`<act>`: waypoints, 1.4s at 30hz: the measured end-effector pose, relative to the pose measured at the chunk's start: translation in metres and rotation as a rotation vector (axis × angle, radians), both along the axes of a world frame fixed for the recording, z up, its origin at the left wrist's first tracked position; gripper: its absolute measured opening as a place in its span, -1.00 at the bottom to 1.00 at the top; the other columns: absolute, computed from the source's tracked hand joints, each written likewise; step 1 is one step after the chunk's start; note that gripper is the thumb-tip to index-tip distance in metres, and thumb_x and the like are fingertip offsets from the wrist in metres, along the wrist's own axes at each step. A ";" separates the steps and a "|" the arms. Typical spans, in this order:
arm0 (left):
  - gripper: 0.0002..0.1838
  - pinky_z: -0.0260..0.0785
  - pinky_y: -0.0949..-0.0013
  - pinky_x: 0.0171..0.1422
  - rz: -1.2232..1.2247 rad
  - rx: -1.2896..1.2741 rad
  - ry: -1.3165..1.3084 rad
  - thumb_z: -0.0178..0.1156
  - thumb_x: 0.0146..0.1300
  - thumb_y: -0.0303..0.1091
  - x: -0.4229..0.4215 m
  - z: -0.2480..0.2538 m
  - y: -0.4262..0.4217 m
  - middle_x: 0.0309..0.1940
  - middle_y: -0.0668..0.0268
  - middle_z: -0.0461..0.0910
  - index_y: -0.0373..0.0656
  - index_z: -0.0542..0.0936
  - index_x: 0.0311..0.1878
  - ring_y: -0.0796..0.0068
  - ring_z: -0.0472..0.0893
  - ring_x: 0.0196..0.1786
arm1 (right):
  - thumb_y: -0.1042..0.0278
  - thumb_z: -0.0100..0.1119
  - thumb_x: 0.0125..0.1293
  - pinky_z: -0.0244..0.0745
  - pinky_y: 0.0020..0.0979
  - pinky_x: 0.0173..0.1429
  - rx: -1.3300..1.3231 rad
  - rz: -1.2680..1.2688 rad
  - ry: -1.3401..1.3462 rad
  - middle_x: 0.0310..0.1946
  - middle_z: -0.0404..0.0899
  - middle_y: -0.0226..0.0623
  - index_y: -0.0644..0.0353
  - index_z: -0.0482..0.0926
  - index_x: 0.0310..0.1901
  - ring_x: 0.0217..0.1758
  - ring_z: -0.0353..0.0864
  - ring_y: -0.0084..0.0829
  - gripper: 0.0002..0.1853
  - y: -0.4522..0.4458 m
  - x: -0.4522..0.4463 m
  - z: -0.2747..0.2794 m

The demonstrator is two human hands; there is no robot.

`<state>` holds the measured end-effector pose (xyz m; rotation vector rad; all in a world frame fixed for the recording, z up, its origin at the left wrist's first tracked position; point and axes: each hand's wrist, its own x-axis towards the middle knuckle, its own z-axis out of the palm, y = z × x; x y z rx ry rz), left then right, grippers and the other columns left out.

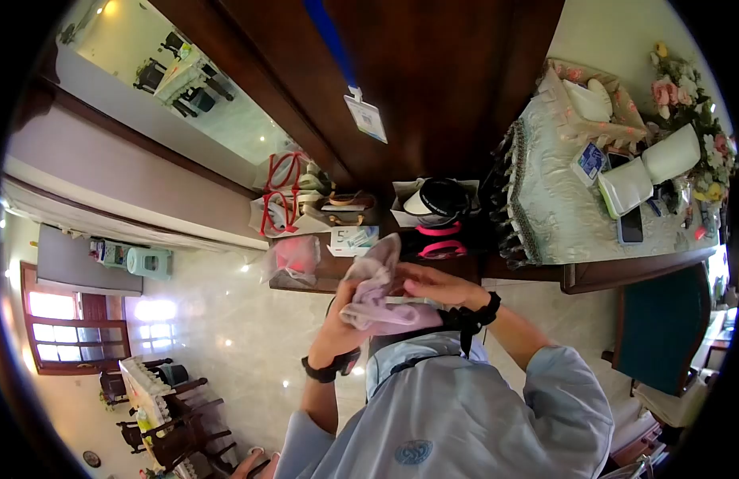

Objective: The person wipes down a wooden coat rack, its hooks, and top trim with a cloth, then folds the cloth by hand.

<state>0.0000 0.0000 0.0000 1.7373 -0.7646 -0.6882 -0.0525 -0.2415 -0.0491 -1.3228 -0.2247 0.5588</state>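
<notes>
While the left hand clutches limp, crumpled pinkish cloth, I cannot tell whether the right hand grips it.

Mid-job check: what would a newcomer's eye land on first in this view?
Probably the crumpled pale pink cloth at the centre, held in the left hand with the right hand beside it. Next, the bright blue strap with its white badge at top centre, before dark wood; then the flowers at upper right.
</notes>
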 end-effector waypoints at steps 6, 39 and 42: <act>-0.22 0.12 0.15 0.47 -0.138 -0.146 -0.133 0.27 -0.07 -0.61 0.022 0.009 -0.081 0.37 -0.16 0.19 -0.19 0.26 0.31 -0.12 0.19 0.48 | 0.19 0.17 0.43 0.38 -0.40 0.33 0.551 -0.406 0.323 0.20 0.46 -0.29 0.27 0.24 0.38 0.26 0.45 -0.50 -0.40 -0.017 -0.018 0.006; -0.82 0.48 0.10 -0.36 0.270 -0.325 -0.877 0.17 0.20 -0.48 0.160 0.217 -0.191 -0.54 0.15 0.59 -0.24 0.53 -0.13 -0.02 0.63 -0.41 | 0.30 0.27 0.25 0.41 -0.11 0.12 -1.170 -1.764 -1.046 -0.05 0.41 0.18 0.20 0.64 -0.02 0.04 0.44 0.09 -0.71 -0.121 0.126 0.331; -0.78 0.53 0.37 -0.12 0.150 -0.718 -0.048 0.02 0.44 -0.42 0.150 0.226 -0.214 -0.21 0.27 0.60 -0.32 0.43 0.05 0.39 0.64 -0.19 | 0.52 0.18 0.17 0.32 -0.03 0.31 -1.083 -1.630 -1.389 0.16 0.23 0.30 0.24 0.47 0.17 0.27 0.28 0.24 -0.53 -0.141 0.165 0.344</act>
